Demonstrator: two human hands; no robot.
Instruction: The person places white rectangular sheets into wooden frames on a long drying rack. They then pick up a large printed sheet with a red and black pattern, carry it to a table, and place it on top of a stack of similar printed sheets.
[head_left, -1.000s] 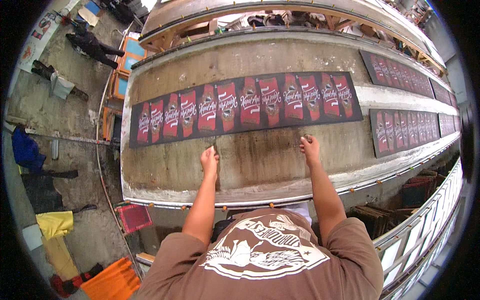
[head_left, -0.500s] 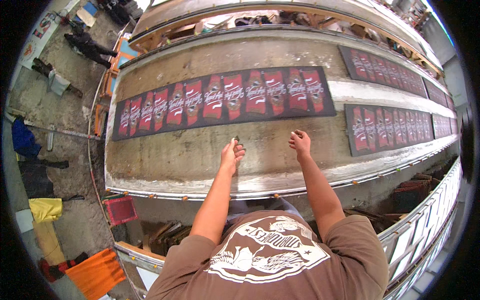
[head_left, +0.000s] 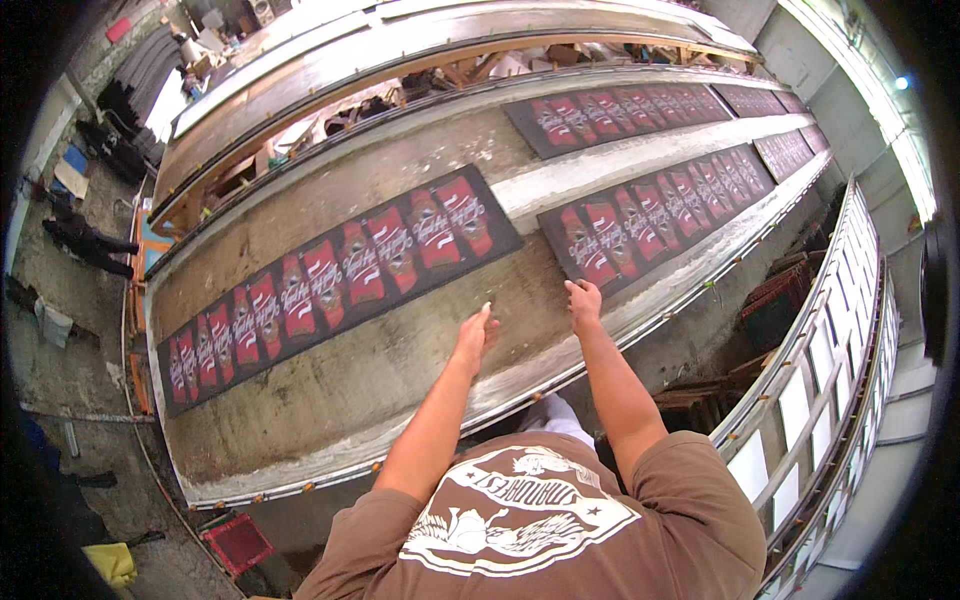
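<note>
A long table (head_left: 300, 455) carries flat dark panels printed with rows of red bottle-like shapes and white lettering. One panel (head_left: 345, 280) lies by itself at the left; another (head_left: 660, 212) lies to the right of my hands. My left hand (head_left: 474, 338) hovers over the bare strip between them, fingers loosely bent and apart, with nothing visible in it. My right hand (head_left: 584, 305) is at the near left corner of the right panel. Its fingers are curled together; whether they touch or pinch that corner I cannot tell.
More printed panels (head_left: 620, 112) lie along the table's far side. Beyond stands another long table (head_left: 330, 75) on a wooden frame. A rack with white sheets (head_left: 790, 410) runs along my right. Dark red frames (head_left: 775, 300) are stacked beneath the table, and a red-edged screen (head_left: 238, 543) stands at lower left.
My view has turned and shifted right along the table. The right-hand panels now sit closer to me, and my right hand has come to the corner of one. The left panel has moved leftward in view.
</note>
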